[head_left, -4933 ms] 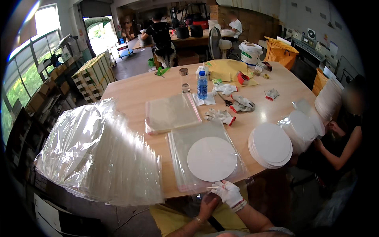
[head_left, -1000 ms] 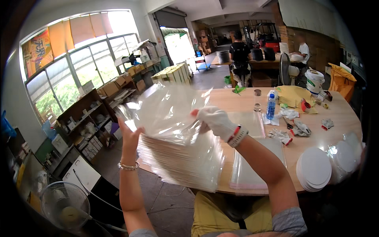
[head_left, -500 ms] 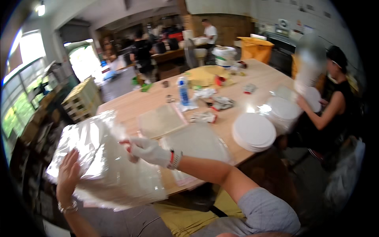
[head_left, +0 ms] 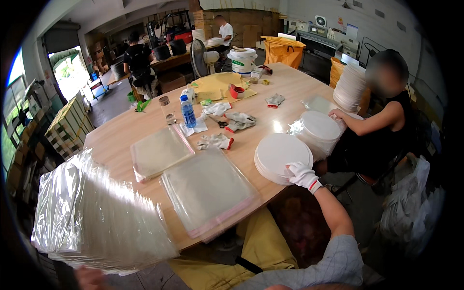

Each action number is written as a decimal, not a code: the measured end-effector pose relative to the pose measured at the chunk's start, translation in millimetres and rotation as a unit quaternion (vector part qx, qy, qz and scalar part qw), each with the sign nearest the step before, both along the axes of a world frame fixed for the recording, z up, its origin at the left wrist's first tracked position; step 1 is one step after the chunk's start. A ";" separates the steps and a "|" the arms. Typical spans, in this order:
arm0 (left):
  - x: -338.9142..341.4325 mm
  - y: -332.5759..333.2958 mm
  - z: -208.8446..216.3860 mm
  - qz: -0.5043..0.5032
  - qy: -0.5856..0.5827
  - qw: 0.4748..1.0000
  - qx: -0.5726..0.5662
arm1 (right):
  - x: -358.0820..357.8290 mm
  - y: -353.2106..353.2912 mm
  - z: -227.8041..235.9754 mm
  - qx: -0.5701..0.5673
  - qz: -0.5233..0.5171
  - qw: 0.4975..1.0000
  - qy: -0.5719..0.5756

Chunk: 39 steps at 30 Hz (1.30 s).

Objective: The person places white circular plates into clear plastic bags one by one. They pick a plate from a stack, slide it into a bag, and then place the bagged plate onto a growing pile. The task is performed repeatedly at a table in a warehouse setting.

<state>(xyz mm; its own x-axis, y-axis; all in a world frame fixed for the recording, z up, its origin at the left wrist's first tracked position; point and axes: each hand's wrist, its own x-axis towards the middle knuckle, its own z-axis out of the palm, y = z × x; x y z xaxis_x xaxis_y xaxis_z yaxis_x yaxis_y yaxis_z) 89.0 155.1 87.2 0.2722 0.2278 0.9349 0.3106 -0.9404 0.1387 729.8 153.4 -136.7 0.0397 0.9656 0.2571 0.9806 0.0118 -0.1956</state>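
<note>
My right hand [head_left: 303, 176], in a white glove with a red cuff edge, is at the near right rim of a stack of flat white round discs [head_left: 282, 153]. Its fingers bend over the edge and grip there; how many discs they take is hidden. At the bottom left, my bare left hand [head_left: 91, 279] is blurred and mostly cut off, close to the near edge of a fanned pile of clear plastic bags [head_left: 113, 217]. Two more stacks of clear bags lie between: a large one [head_left: 208, 186] with a pink strip and a smaller one [head_left: 162, 151] behind it.
Farther back are a water bottle [head_left: 188, 112], work gloves [head_left: 240, 122], scissors [head_left: 222, 124], red tape [head_left: 237, 91] and a white bucket [head_left: 242, 61]. At right, a seated co-worker [head_left: 382, 121] handles wrapped discs [head_left: 316, 130] beside a tall disc stack [head_left: 349, 88].
My right hand has left the clear bag pile and swung right to the disc stack. My left hand has dropped off the bags toward the lower edge. The view has turned rightward.
</note>
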 end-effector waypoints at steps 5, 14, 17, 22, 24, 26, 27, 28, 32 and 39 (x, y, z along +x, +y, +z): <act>128.4 26.4 -107.9 -0.151 0.176 0.922 -0.310 | 8.0 24.9 13.3 -0.014 0.100 0.995 -0.011; 355.1 96.5 -255.1 -0.455 -0.230 0.235 -0.827 | -111.4 -48.6 60.0 0.067 0.180 0.979 -0.067; 341.9 94.9 -264.9 -0.333 -0.122 0.431 -0.830 | -116.7 -54.0 53.4 0.050 0.267 0.960 0.073; 258.9 114.2 -247.2 -0.294 -0.058 0.625 -0.721 | -97.2 -6.0 -3.7 0.286 -0.028 0.938 0.194; 233.9 123.6 -220.2 -0.279 -0.032 0.707 -0.649 | -97.9 23.7 -19.0 0.224 -0.042 0.898 0.376; 210.5 138.6 -227.4 -0.270 -0.073 0.732 -0.621 | -106.0 52.1 -23.3 0.048 0.037 0.802 0.595; 199.3 144.1 -233.3 -0.250 -0.093 0.746 -0.610 | -117.7 65.9 -31.0 0.030 0.047 0.794 0.605; 193.6 150.7 -247.1 -0.232 -0.105 0.747 -0.615 | -128.7 70.7 -39.9 0.016 0.051 0.788 0.613; 191.9 158.0 -279.2 -0.205 -0.185 0.755 -0.594 | -147.6 79.6 -46.8 0.007 0.086 0.823 0.562; 196.4 161.3 -285.6 -0.172 -0.241 0.800 -0.521 | -125.0 70.8 -30.2 0.076 0.093 0.941 0.315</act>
